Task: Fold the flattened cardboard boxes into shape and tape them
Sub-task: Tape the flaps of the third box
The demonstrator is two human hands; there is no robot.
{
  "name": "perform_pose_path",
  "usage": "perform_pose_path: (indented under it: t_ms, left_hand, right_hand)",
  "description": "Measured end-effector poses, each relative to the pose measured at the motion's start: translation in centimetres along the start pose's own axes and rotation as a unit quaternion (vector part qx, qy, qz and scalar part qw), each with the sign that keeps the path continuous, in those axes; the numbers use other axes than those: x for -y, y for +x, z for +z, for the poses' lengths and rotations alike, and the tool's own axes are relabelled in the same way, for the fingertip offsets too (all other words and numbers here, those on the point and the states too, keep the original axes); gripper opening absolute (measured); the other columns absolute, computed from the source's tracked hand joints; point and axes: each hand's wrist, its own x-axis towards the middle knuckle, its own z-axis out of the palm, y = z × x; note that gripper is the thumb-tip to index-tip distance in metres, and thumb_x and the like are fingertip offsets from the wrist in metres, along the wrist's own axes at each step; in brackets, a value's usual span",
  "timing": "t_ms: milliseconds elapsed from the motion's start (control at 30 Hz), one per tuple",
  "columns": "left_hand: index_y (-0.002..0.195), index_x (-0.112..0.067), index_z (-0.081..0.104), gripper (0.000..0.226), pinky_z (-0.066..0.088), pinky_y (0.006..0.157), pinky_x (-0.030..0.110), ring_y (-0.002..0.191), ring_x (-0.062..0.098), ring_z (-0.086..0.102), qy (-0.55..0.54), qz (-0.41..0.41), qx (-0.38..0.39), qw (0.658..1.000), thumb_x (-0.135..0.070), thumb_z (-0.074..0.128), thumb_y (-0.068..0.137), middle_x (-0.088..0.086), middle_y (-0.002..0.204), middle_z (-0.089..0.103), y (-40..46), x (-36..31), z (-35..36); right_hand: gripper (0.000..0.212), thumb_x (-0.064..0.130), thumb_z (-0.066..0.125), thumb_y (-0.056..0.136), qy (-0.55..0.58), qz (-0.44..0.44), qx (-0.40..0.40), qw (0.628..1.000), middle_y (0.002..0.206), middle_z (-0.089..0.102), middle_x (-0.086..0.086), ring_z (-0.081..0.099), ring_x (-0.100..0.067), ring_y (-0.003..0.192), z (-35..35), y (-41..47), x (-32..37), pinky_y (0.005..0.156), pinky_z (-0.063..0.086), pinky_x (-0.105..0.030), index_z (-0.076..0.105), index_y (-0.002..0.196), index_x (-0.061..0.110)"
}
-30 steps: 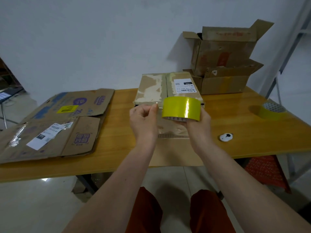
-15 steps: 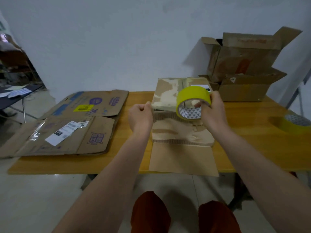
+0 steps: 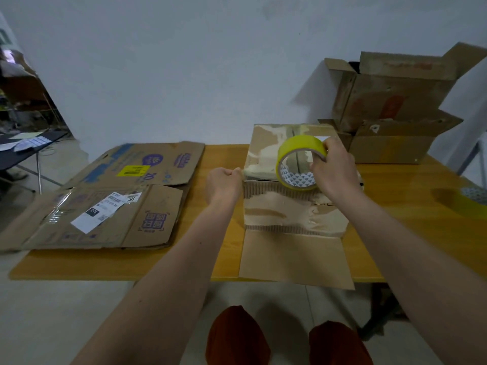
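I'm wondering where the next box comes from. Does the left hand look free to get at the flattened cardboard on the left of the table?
Probably not yet. The path across the table to the flattened cardboard looks open, but the left hand is curled shut at the box edge, seemingly pinching the tape end, while the right hand holds the tape roll.

— What sort of place is this?
— A plain packing or storeroom corner: bare white wall (image 3: 184, 61), a wooden table (image 3: 158, 264) with flattened cardboard boxes (image 3: 105, 206) at its left edge, opened cartons (image 3: 390, 122) stacked at the back right corner.
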Motion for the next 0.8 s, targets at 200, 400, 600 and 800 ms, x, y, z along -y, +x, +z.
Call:
perform_pose_path:
  t_ms: [200,400,600,800]
  left_hand:
    - [0.047,-0.019,0.032,0.055,0.035,0.062,0.03,0.049,0.016,0.028,-0.008,0.0,0.013,1.0,-0.025,0.052,0.097,-0.003,0.047,0.031,0.5,0.6,0.4]
    - [0.06,-0.014,0.04,0.044,0.028,0.057,0.032,0.059,0.018,0.038,-0.004,-0.027,0.057,0.998,-0.03,0.043,0.101,0.003,0.063,0.043,1.3,2.1,1.1]
    - [0.13,-0.006,0.048,0.042,0.045,0.075,0.035,0.097,0.022,0.052,0.156,-0.042,0.094,0.982,-0.025,0.058,0.094,0.004,0.117,0.055,1.0,3.9,0.3]
    - [0.153,-0.011,0.02,0.065,0.021,0.119,0.035,0.146,0.017,0.02,0.061,0.284,0.052,0.955,-0.001,0.045,0.093,0.004,0.158,0.025,-1.9,3.5,1.2]
  right_hand:
    - [0.003,0.009,0.045,0.096,-0.033,-0.007,-0.016,0.999,0.071,0.043,-0.001,0.045,-0.028,0.069,0.4,0.4,-0.3,0.048,0.023,-0.033,0.047,0.096,0.007]
    - [0.004,0.011,0.044,0.097,-0.062,-0.028,-0.006,0.998,0.07,0.039,0.003,0.041,-0.023,0.068,0.4,0.2,-0.2,0.055,0.025,-0.033,0.044,0.094,0.009]
    - [0.003,0.007,0.045,0.096,-0.062,-0.043,-0.013,0.997,0.07,0.038,0.004,0.042,-0.026,0.072,0.3,0.0,-0.3,0.059,0.026,-0.033,0.042,0.096,0.008]
    - [0.006,0.007,0.046,0.095,-0.048,-0.045,-0.017,0.998,0.07,0.038,0.005,0.041,-0.023,0.068,0.4,-0.2,-0.3,0.056,0.025,-0.033,0.041,0.096,0.01]
